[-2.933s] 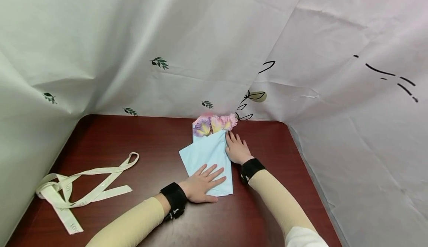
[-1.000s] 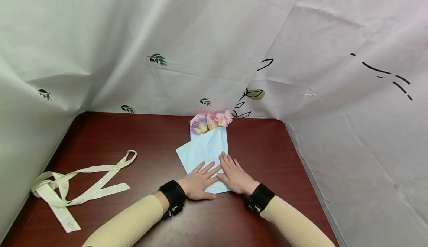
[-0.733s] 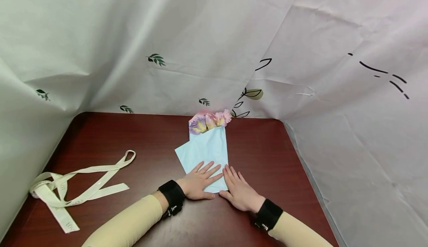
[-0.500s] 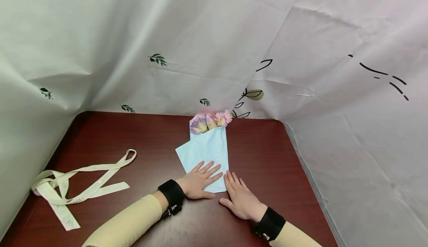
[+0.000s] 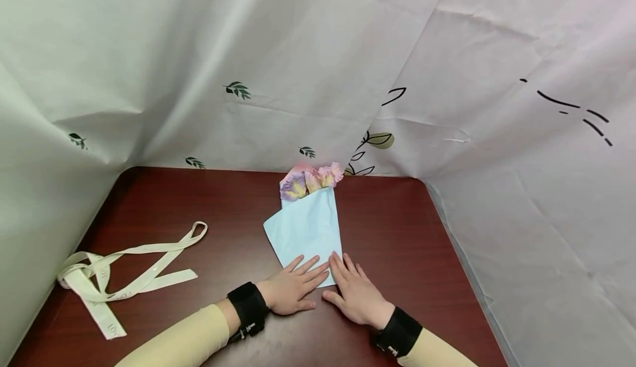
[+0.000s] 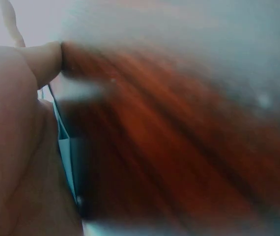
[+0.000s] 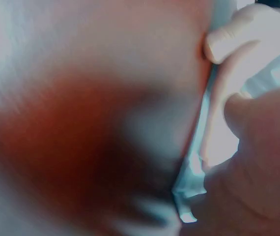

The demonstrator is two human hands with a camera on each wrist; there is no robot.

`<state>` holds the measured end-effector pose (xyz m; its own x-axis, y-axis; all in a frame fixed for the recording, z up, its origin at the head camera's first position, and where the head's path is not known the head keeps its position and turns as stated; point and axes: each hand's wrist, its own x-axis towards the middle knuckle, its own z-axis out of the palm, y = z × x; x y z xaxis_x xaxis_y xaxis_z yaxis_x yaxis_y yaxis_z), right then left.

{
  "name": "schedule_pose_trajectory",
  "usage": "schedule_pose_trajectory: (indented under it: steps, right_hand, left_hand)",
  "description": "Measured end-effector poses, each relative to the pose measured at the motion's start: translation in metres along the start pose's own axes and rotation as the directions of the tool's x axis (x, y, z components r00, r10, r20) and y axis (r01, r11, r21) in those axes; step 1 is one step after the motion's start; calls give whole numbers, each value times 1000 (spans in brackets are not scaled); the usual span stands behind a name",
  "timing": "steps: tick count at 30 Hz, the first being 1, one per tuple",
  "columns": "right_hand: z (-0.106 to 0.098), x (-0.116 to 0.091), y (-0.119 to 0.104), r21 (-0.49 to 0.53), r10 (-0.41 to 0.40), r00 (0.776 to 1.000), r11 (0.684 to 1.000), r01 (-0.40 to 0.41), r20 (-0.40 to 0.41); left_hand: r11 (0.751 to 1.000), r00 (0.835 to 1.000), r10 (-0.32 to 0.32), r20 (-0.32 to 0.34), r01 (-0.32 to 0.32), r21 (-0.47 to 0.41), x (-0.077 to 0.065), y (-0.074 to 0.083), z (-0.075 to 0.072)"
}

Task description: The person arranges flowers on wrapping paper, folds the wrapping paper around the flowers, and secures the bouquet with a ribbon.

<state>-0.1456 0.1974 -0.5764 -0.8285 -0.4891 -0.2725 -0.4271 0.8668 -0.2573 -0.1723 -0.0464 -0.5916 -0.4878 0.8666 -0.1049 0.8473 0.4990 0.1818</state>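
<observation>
**Blue paper wrapper with flower heads, lying directly ahead of two flat hands**

We see the sky-blue wrapping paper (image 5: 305, 229) flat on the reddish-brown tabletop (image 5: 397, 234), straight forward of both hands. Its long axis runs away from the person, the far end leaning slightly to the left; a pointed flap juts out on the left side. The key relation is at the near end, where both hands meet the paper. The left hand (image 5: 290, 288), fingers straight and spread, rests over the near left part. The right hand (image 5: 356, 294), fingers also extended, lies along the near right corner, its fingertips over the edge. Neither is clearly nearer, and neither appears to grasp anything. The wrist views are blurred, but we can make out a pale-blue paper edge beside each hand.

The wrapper serves as the container: a purple-and-yellow flower (image 5: 293, 186) and a pink ruffled flower (image 5: 330, 175) emerge from its far end. We cannot tell what lies inside, below the heads. Well apart to the left, we note a loosely looped, cream lettered ribbon (image 5: 131, 291), touched by neither hand.
</observation>
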Motion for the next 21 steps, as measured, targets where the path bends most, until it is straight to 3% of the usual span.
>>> schedule_pose_trajectory:
  steps: [7,12,15,21]
  right_hand:
    - [5,-4,9,-66,-72,997,995,72,-10]
    - [3,-4,13,-100,-67,998,993,68,17]
    - [4,-5,15,-110,-60,998,992,62,19]
    - [5,-8,17,-128,-52,999,990,54,15]
  left_hand:
    - [1000,1000,-1,-3,1,-15,1,-5,16]
    - [999,1000,11,7,-11,-31,-6,-5,11]
    - [996,999,33,16,-31,-87,-13,-4,5]
    - [988,999,49,7,-48,-144,-24,-8,7]
